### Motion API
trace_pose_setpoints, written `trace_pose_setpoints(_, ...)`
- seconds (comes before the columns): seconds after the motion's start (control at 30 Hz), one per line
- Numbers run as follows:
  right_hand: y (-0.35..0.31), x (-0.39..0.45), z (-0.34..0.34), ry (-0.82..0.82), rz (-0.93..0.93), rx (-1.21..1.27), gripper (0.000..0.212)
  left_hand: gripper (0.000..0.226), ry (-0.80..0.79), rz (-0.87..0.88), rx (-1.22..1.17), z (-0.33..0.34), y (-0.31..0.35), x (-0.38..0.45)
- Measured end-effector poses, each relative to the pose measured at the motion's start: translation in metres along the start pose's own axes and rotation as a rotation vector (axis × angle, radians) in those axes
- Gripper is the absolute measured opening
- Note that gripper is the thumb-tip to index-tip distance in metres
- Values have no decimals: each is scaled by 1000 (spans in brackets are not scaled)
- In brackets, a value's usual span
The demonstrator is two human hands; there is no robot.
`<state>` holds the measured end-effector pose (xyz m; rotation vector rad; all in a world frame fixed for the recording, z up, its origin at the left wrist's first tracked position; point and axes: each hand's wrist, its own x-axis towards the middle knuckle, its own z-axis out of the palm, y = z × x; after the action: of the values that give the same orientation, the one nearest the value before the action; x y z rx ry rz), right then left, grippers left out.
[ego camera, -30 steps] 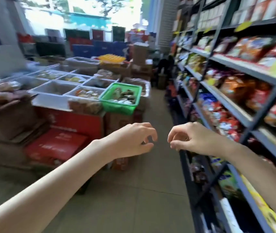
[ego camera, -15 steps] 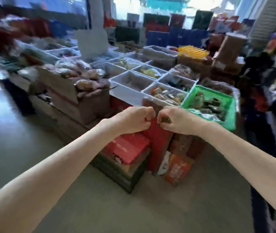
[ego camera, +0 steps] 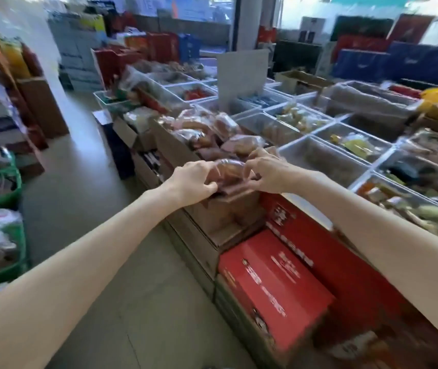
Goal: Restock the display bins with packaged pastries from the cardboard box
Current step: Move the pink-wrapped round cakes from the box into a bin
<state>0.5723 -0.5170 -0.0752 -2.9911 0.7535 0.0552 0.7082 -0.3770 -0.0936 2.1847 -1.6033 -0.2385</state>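
— Room around the left hand?
— Open floor to its left and below; nothing in the way there until the green basket far off to the left.
— Ahead of both hands?
— Blocked: cardboard box heaped with wrapped pastries, packets crowding right up against the fingers.
— Beside the right hand?
— Clear bins just to its right, walls touching one another, no gap between; open only from above.
— Under the right forearm?
— Red boxes stacked close against the cardboard; no passage.
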Motion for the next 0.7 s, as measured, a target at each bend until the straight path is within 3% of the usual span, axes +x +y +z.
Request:
trace_pose_setpoints(0.2, -10, 154, -22, -6, 27, 92, 32, 19, 33, -123, -65, -63, -100, 79)
trace_pose_setpoints(0.3, -30, 226, -22, -14, -12, 81, 17, 23, 55, -126, -62, -85, -161, 120)
trace_pose_setpoints(0.4, -49, 287, -18, -29, 1, 73, 31, 31, 46, -92, -60, -103, -222, 166)
trace_pose_setpoints(0.7, -50, 429, -17, -5, 329, 104, 47, 41, -75, 63, -49, -144, -327, 324)
